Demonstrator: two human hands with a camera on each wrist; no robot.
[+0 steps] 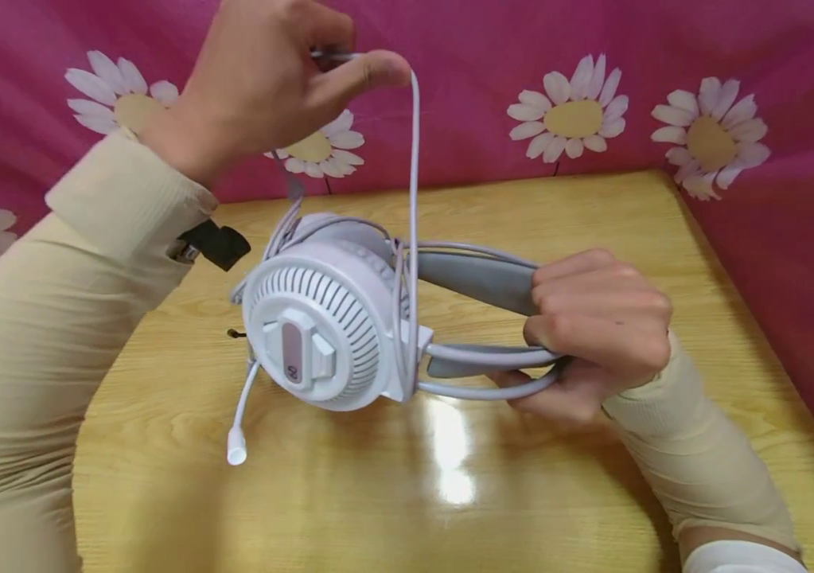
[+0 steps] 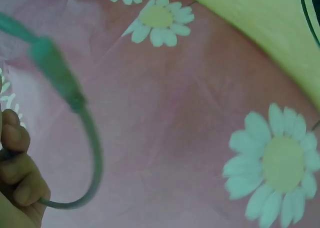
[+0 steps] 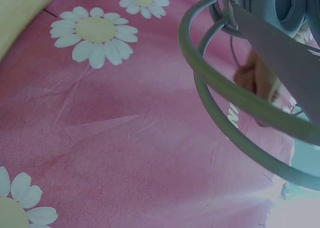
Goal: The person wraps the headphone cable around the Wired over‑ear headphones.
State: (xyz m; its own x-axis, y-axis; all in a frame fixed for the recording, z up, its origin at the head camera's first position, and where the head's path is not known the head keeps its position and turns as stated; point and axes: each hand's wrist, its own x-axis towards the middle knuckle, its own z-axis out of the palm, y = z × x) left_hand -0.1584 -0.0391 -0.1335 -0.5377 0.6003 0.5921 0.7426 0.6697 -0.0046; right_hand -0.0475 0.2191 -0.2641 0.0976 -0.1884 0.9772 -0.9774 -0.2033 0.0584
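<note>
A white headset [image 1: 321, 326] is held up over the table, its round slotted ear cup facing me. My right hand [image 1: 600, 326] grips the headband, fingers curled round its tubes and grey inner strap. In the right wrist view the headband tubes [image 3: 235, 90] arch past the camera. Above the ear cup, my left hand [image 1: 263, 87] pinches the headset's cable [image 1: 414, 199], which drops from the thumb and loops round the headband beside the cup. The left wrist view shows a thicker sleeve [image 2: 55, 68] on the cable near the curled fingers. A microphone boom [image 1: 237, 446] points down at the left.
Beneath the headset lies a glossy wooden table [image 1: 521, 501]. A pink cloth [image 1: 464, 103] with white daisies hangs behind it and along the right side. A small dark cable tip [image 1: 236, 333] shows left of the ear cup.
</note>
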